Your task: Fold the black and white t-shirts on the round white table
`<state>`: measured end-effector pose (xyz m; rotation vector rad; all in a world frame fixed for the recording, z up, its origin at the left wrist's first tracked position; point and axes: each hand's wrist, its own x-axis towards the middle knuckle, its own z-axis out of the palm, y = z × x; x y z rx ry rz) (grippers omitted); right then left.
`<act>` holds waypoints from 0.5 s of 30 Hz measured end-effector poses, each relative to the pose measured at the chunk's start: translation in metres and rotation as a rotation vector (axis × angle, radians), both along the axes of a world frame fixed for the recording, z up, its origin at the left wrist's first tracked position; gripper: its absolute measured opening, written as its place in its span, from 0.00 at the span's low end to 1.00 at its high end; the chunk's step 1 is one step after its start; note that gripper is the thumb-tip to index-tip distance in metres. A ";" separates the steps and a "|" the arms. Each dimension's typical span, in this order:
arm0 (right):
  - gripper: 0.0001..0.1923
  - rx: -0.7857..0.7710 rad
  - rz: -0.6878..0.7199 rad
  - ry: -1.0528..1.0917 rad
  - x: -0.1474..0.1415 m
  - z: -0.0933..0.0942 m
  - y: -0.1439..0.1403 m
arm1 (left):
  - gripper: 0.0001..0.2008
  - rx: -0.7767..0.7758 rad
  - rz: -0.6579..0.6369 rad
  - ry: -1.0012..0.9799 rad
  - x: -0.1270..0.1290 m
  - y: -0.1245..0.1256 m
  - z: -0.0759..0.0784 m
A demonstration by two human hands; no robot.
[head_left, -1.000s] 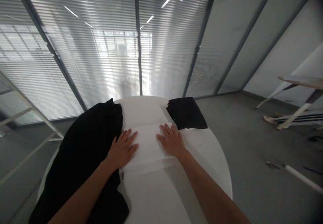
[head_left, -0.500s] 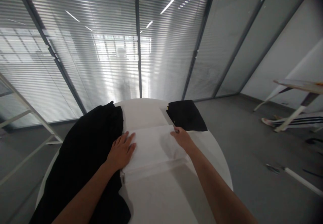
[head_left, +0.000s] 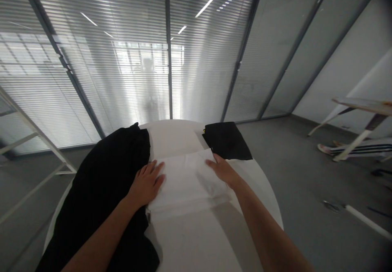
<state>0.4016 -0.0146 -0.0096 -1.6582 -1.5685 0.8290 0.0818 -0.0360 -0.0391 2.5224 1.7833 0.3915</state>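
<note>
A folded white cloth lies in the middle of a round white table. My left hand rests flat on the cloth's left edge, fingers spread, beside a large heap of black fabric. At the cloth's right edge my right hand holds the edge, and that side of the cloth is slightly raised. A small folded black cloth sits just beyond my right hand, at the table's far right.
Glass walls with blinds stand behind the table. A white frame leans at the left. At the right, a table leg and a person's striped trouser leg are over the grey floor. A long white rod lies there.
My right hand went from lying flat on the white cloth to gripping its right edge, and lifted it a little. The left hand stayed put.
</note>
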 end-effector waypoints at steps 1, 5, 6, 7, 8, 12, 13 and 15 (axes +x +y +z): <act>0.21 0.041 0.007 -0.048 0.000 0.000 0.000 | 0.27 0.004 -0.002 0.001 0.000 0.000 0.000; 0.23 0.080 0.045 -0.075 -0.001 -0.001 -0.002 | 0.26 0.054 -0.005 0.009 -0.001 0.000 0.004; 0.22 0.082 0.045 -0.058 -0.001 0.000 -0.003 | 0.25 0.078 0.001 0.015 -0.001 0.000 0.007; 0.22 0.082 0.042 -0.031 -0.002 0.001 -0.004 | 0.24 0.105 0.013 0.023 -0.001 0.000 0.009; 0.21 0.075 0.039 0.006 -0.003 0.003 -0.005 | 0.22 0.136 0.029 0.032 -0.002 0.000 0.011; 0.19 0.018 0.053 0.221 -0.008 0.026 0.000 | 0.20 0.249 0.161 0.057 -0.005 -0.001 0.017; 0.18 0.013 0.068 0.260 -0.009 0.038 0.004 | 0.20 0.260 0.207 0.057 -0.006 0.000 0.017; 0.17 0.039 0.095 0.289 -0.008 0.068 0.018 | 0.21 0.231 0.286 0.060 -0.008 0.001 0.016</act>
